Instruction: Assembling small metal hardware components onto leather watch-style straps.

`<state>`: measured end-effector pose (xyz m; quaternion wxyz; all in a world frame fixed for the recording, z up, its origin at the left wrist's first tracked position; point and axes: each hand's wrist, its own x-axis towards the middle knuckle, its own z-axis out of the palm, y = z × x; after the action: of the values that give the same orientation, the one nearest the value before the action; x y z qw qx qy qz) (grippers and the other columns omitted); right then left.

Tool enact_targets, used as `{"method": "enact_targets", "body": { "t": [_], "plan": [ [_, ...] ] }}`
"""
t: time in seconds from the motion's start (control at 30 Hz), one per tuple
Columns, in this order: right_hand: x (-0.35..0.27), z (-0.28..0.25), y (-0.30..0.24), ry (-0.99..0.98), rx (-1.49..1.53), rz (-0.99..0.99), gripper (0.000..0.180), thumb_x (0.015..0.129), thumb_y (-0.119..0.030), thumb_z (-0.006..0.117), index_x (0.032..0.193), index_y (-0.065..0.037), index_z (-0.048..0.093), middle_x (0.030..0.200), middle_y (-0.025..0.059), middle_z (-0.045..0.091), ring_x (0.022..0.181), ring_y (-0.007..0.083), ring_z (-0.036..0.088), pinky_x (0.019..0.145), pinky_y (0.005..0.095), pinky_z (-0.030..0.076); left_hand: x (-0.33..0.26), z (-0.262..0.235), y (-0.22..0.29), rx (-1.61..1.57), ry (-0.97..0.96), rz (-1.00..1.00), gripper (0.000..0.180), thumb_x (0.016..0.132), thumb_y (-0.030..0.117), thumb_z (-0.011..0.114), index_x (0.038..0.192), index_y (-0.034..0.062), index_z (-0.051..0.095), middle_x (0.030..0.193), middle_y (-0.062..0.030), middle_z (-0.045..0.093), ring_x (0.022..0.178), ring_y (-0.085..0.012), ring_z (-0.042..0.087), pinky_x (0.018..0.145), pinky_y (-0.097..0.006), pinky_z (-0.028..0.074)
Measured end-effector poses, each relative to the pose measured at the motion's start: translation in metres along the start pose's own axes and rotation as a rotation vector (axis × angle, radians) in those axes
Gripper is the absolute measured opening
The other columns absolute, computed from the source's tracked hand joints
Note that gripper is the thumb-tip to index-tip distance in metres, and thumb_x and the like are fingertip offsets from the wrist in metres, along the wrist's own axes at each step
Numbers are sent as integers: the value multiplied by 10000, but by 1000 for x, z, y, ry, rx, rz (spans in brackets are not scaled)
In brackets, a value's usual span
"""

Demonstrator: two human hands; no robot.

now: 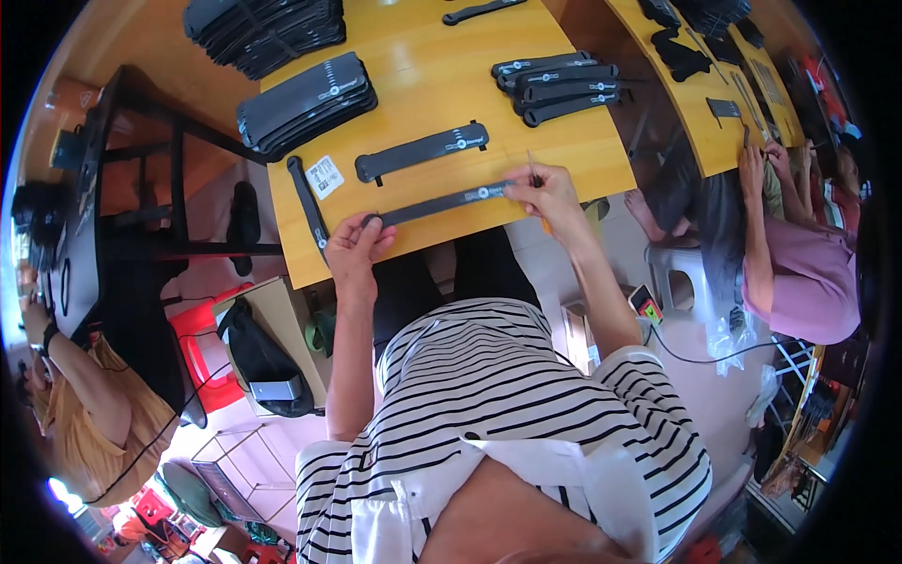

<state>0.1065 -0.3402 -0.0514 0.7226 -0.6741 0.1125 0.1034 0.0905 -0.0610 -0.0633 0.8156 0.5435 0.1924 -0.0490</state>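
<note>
The smooth yellow wooden bench carries everything. At its far left corner lies a fanned stack of flat black paddle-shaped pieces; at its far right, a row of narrower black straps. Nearer its middle lies a single flat black handled piece. Along the bench's near edge stretches the long thin matte black strip. The left hand presses its rounded left end with curled fingers. The right hand pins the other end while pinching a thin pale stick upright.
</note>
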Motion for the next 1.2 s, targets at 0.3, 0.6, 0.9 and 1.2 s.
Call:
{"method": "enact_targets", "body": {
  "t": [0.3,0.6,0.9,1.2],
  "plan": [
    [61,9,-2,124,49,-25,114,729,2,669,836,12,632,615,-10,527,473,43,440,411,176,315,51,10,11,279,32,128,163,840,91,605,943,-36,603,747,-71,616,595,-130,608,546,-204,487],
    [85,11,14,167,-130,-98,64,735,-16,658,790,13,645,569,-2,535,462,66,463,422,214,355,67,14,2,526,131,272,143,817,83,618,896,-35,616,669,-6,565,526,-52,471,472,-185,357],
    [85,13,18,168,-162,-122,89,743,-27,670,819,6,639,571,-13,521,441,50,439,398,195,328,78,4,-14,495,154,314,121,805,61,634,883,-29,616,668,26,526,553,-28,429,495,-173,344],
    [85,16,20,225,-163,-113,95,733,-8,678,816,-3,632,574,-29,510,430,40,419,376,193,310,75,9,-12,526,177,332,97,804,53,628,855,-30,620,650,26,523,549,-30,421,499,-169,343]
  ]
}}
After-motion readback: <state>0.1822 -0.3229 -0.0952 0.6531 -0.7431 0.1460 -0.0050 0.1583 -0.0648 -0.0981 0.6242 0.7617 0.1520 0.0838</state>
